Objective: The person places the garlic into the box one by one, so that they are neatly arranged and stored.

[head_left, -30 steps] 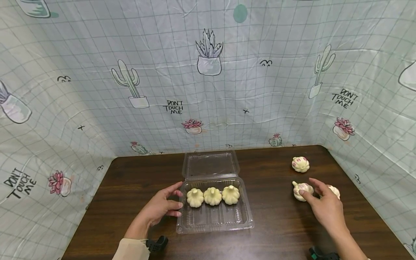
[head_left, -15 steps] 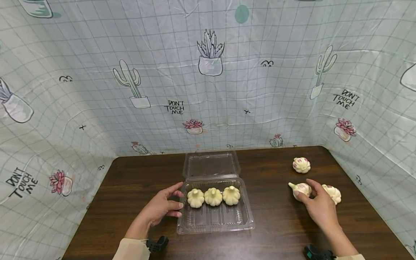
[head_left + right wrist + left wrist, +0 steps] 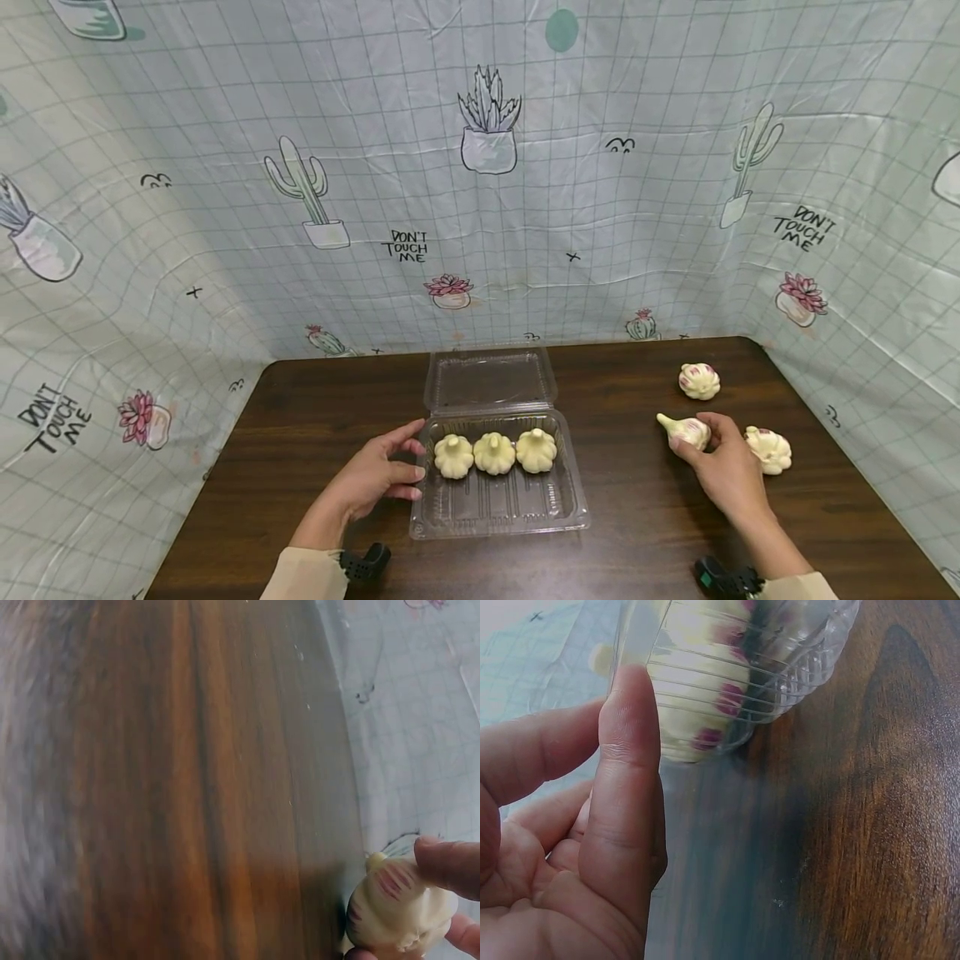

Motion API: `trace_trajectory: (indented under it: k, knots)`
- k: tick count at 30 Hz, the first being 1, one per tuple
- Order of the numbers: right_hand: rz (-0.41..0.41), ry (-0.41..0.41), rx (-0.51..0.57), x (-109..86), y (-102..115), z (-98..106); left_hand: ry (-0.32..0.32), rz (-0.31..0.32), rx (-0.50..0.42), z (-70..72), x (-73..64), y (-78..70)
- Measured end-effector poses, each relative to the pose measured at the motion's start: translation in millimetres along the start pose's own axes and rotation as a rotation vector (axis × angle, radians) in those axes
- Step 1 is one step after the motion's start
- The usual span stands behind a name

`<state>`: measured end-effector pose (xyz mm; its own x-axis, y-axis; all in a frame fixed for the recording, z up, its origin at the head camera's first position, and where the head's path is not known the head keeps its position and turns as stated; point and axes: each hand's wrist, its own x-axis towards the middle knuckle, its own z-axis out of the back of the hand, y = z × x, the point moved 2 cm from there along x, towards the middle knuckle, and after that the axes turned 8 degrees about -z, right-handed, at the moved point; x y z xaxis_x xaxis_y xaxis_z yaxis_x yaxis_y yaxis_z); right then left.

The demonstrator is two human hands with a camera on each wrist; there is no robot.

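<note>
A clear plastic clamshell box (image 3: 504, 528) stands with its lid folded back on the dark table. Inside it, three garlic bulbs (image 3: 494, 454) make a row along the far side. My left hand (image 3: 375, 475) rests against the box's left wall with fingers extended; in the left wrist view, fingertips touch the clear wall (image 3: 705, 667). On the right, my right hand (image 3: 727, 471) pinches a garlic bulb (image 3: 688, 432) between thumb and fingers, its stem pointing left. The right wrist view shows this purple-streaked bulb (image 3: 401, 904) from close by.
Two loose items lie at the right: a garlic bulb (image 3: 699, 381) farther back, and another garlic piece (image 3: 768, 451) right of my right hand. A patterned curtain (image 3: 525, 208) surrounds the table's (image 3: 337, 392) back and sides.
My right hand has closed around the garlic bulb and shifted it slightly left, uncovering the piece to the right. My left hand stays at the box.
</note>
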<state>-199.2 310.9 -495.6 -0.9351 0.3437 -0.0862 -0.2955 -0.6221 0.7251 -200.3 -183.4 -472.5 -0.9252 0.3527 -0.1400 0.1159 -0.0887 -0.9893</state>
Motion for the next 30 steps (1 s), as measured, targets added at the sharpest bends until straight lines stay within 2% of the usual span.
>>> trace_trajectory:
  k: [5, 18, 23, 30]
  knots:
    - [-0.023, 0.02, 0.02, 0.0, 4, -5, -0.003, -0.003, 0.005, -1.0, 0.2, -1.6]
    - [-0.018, 0.004, 0.065, -0.4, 10, -13, -0.007, -0.002, 0.01, -0.9, 1.3, -4.2]
    - [0.014, -0.01, 0.03, 0.2, 10, -16, -0.003, -0.003, 0.001, -1.2, 0.2, -4.1]
    - [0.031, 0.032, -0.015, -0.8, 10, -19, -0.003, -0.007, 0.0, -1.1, -0.9, -2.7]
